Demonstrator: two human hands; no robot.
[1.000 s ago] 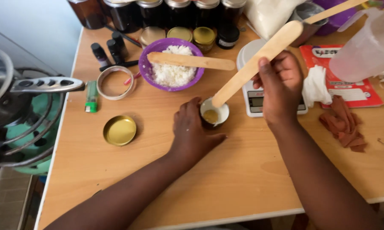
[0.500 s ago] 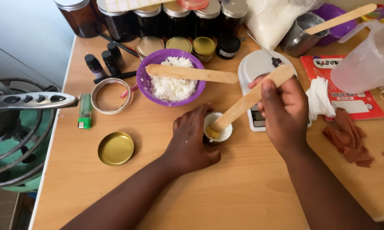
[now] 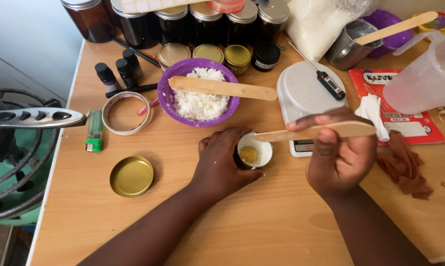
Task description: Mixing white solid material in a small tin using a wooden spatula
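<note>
Wooden spatula (image 3: 315,132), pinched flat in right hand (image 3: 339,160), tip over small white jar (image 3: 254,152) of yellow paste, which left hand (image 3: 222,160) cups. Risk: sideways scrape could tip jar toward gold lid (image 3: 131,176) beyond left hand.

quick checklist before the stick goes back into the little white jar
1. Left hand steadies the small white jar: ok.
2. Right hand grips the wooden stick: ok.
3. Stick tip over the jar mouth: ok, at its upper rim.
4. Jar upright on the table: ok.
5. Residue on the stick tip: cannot tell.
6. Gold lid lies apart from the jar: ok.
</note>
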